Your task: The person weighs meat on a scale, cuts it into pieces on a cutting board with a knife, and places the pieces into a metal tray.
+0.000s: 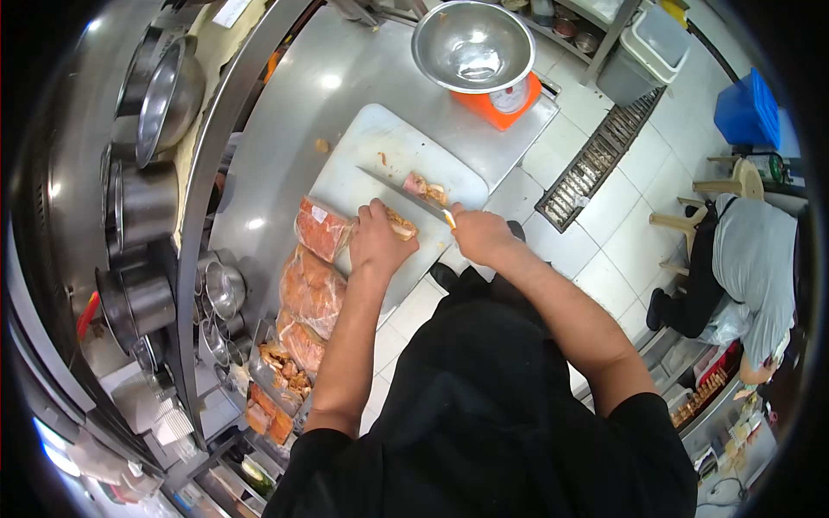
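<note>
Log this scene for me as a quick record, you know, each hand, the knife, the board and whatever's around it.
Left hand: fingers on a meat piece
Right hand: holding the knife by its handle
Blade: over the board, between the held piece and a smaller chunk
Board: white cutting board, on a metal table
Beside board: plastic-wrapped meat
Scale: orange, metal bowl on top
Background: another person in a grey top, bent over
</note>
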### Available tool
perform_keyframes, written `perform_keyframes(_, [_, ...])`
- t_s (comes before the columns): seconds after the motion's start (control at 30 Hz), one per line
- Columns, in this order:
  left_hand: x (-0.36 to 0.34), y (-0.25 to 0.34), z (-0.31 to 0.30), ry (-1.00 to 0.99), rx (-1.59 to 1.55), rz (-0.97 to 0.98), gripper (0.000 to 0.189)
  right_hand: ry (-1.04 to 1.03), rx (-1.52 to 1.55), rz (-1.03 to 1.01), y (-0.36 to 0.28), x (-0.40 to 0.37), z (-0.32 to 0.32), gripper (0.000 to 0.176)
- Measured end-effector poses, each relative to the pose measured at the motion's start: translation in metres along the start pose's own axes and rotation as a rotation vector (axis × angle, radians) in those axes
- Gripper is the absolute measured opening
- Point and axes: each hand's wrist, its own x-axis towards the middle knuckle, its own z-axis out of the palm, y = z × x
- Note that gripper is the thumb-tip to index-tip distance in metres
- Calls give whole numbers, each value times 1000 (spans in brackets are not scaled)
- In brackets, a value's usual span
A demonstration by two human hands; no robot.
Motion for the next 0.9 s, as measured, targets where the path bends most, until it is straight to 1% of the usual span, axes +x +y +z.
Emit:
perform_keyframes(0.03, [1,2,-10,-103,79,-59,85,-15,15,7,0,-2,-3,27])
perform_keyframes(0.13, [20,12,-20,-251,170,-194,96,-50,37,4,-1,-2,-13,32])
perform_keyframes(0.23, [30,11,-21,-116,156,-204,104,-64,43,-1,3,0,-17,36])
perform_keyframes(0.3, [36,-4,-17,-23,79,-129,99,-69,58,-7,6,1,-15,40])
perform_keyframes(0.33, [35,-13,-17,28,42,-98,97,-66,56,0,7,1,-16,38])
perform_keyframes(0.4, [27,-29,-17,-17,7,203,91,-62,45,-8,8,2,-18,35])
perform_keyframes(0.43, [21,-39,-18,-26,-8,337,89,-64,59,-12,10,4,-17,38])
perform_keyframes(0.47, [19,-48,-5,59,38,369,85,-71,67,-33,13,7,-15,41])
perform_keyframes(0.53, [14,-50,1,111,125,350,60,-43,61,-119,18,11,-12,43])
perform_keyframes(0.57, [19,-50,9,133,145,309,39,-52,67,-69,12,8,-15,44])
perform_keyframes(0.6, [26,-59,30,242,165,337,30,-55,44,-102,11,8,-17,44])
perform_keyframes(0.63, [19,-61,31,322,177,368,29,-45,26,-153,19,11,-12,43])
perform_keyframes(0.67, [17,-64,39,403,144,361,27,-31,8,-195,26,15,-8,42])
perform_keyframes(0.7, [12,-66,39,350,61,331,30,-43,-8,-199,23,15,-11,41])
perform_keyframes(0.73, [-1,-64,34,310,-44,239,38,-55,-20,-194,20,14,-12,39])
perform_keyframes(0.8, [-32,-69,32,341,-265,88,46,-16,-71,-236,17,12,-12,37])
perform_keyframes(0.9, [-88,-89,19,396,-511,-93,57,-26,-135,-184,9,10,-12,39])
